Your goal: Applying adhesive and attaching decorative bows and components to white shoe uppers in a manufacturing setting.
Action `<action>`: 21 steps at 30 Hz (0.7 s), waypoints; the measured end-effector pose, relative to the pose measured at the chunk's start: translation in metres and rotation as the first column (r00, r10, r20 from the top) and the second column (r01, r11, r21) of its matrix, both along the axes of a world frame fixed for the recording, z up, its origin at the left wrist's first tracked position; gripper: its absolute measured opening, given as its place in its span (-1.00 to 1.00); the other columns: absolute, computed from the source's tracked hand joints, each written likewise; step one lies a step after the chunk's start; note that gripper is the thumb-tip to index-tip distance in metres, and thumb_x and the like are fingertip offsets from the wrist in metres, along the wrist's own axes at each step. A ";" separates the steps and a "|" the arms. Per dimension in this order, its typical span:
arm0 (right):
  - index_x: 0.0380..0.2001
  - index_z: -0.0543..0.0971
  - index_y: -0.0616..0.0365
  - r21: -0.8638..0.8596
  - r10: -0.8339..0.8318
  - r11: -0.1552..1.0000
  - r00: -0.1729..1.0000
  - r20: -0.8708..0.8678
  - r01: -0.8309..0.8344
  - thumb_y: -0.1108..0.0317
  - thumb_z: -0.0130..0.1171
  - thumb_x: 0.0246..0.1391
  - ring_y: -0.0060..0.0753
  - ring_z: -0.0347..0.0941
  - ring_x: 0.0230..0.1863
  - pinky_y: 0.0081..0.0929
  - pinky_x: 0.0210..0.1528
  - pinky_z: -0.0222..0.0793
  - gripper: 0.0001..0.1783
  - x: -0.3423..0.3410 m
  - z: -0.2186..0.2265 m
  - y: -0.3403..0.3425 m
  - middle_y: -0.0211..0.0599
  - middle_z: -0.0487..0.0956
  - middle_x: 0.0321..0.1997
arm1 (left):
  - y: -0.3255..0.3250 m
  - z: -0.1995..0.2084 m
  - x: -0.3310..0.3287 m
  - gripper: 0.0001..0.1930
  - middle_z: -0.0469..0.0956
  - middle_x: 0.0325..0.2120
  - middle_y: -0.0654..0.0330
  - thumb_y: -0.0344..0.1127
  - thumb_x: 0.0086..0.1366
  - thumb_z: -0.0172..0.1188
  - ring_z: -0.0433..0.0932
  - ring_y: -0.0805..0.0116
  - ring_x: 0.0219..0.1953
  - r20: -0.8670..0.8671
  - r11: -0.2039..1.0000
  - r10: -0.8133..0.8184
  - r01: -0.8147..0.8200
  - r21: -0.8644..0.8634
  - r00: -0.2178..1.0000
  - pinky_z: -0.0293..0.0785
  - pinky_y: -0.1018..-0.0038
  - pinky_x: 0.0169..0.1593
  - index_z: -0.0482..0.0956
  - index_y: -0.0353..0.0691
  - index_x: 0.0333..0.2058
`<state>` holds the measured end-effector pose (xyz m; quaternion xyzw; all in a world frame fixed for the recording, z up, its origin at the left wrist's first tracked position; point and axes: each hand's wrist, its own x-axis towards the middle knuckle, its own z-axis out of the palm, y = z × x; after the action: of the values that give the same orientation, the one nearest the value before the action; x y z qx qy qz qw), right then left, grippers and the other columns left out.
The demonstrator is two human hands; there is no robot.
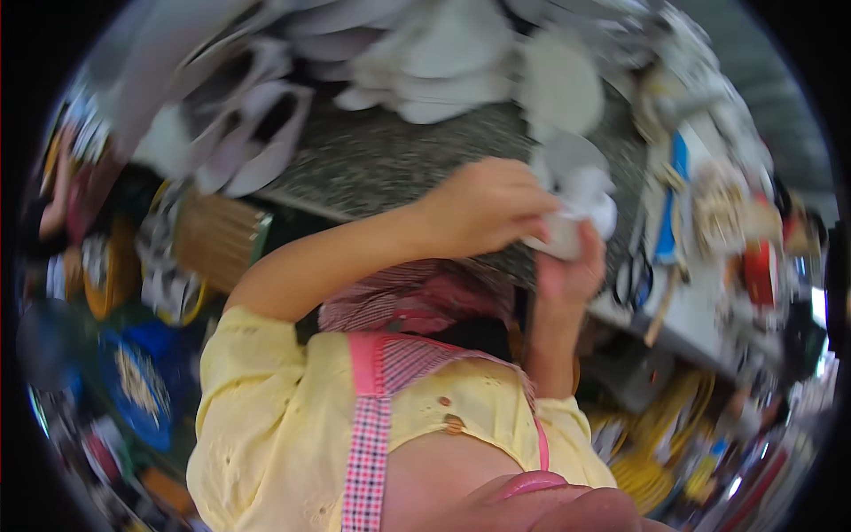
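Observation:
Just beyond my body, over the near right part of a dark speckled worktop [381, 146], my two hands meet at a small, pale, flat piece [560, 236]. My left hand [498, 206] has its fingers bent and pressed together at the piece's left edge. My right hand [572, 270] grips the same piece from below, thumb and fingers around its lower side. Motion blur hides the piece's exact kind. Right behind it lie crumpled white bits [588, 191] and a rounded grey-white cut piece [572, 155].
White cut sheets [443, 66] lie stacked at the back, beside a pale oval piece [563, 84]. White shoes [270, 142] sit at the back left. To the right are dark-handled scissors [633, 279], a blue strip [674, 199] and a red box [760, 270]. A blue basin [133, 386] stands lower left.

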<state>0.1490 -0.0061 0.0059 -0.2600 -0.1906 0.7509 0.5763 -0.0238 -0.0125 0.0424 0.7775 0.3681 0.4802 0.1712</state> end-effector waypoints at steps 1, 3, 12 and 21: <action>-0.09 0.32 0.26 -0.005 -0.044 0.999 0.998 0.045 0.044 0.38 0.07 -0.11 -0.19 0.33 -0.07 -0.23 0.00 0.23 -0.56 -0.005 0.010 -0.005 -0.17 0.42 -0.13 | 0.000 -0.005 0.005 -0.76 0.45 -0.54 0.19 -0.34 -0.08 0.24 0.42 0.21 -0.44 -0.002 1.000 0.013 -0.013 -0.023 1.000 0.35 0.39 -0.35 0.53 -0.18 -0.35; -0.09 0.31 0.26 0.093 -0.162 0.984 0.984 0.074 0.155 0.47 0.08 -0.13 -0.22 0.32 -0.04 -0.24 0.03 0.22 -0.55 -0.002 0.007 -0.005 -0.20 0.41 -0.14 | 0.004 -0.004 0.013 -0.77 0.44 -0.53 0.20 -0.34 -0.07 0.23 0.42 0.21 -0.43 -0.050 0.998 -0.055 0.053 -0.034 0.997 0.33 0.38 -0.34 0.51 -0.20 -0.37; -0.14 0.35 0.29 0.318 -0.375 0.897 0.909 0.180 0.308 0.65 0.22 -0.27 -0.41 0.42 -0.23 -0.45 -0.14 0.34 -0.50 0.000 -0.002 -0.001 -0.26 0.46 -0.23 | 0.014 -0.006 0.018 -0.77 0.43 -0.50 0.19 -0.39 -0.07 0.21 0.41 0.21 -0.40 -0.238 0.975 -0.182 0.143 -0.169 0.954 0.31 0.37 -0.33 0.46 -0.25 -0.37; -0.09 0.30 0.34 0.556 -0.501 0.816 0.678 0.539 0.161 0.60 0.21 -0.22 -0.33 0.44 -0.23 -0.38 -0.13 0.36 -0.47 0.011 -0.030 -0.016 -0.16 0.44 -0.19 | 0.009 -0.021 0.025 -0.78 0.51 -0.54 0.16 -0.39 -0.08 0.25 0.46 0.26 -0.47 -0.007 0.985 -0.082 0.080 -0.152 0.997 0.38 0.46 -0.39 0.55 -0.26 -0.37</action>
<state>0.1602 -0.0222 -0.0237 -0.3946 -0.5041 0.4181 0.6445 0.0013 -0.0033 0.0211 0.7798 0.3729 0.4383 0.2466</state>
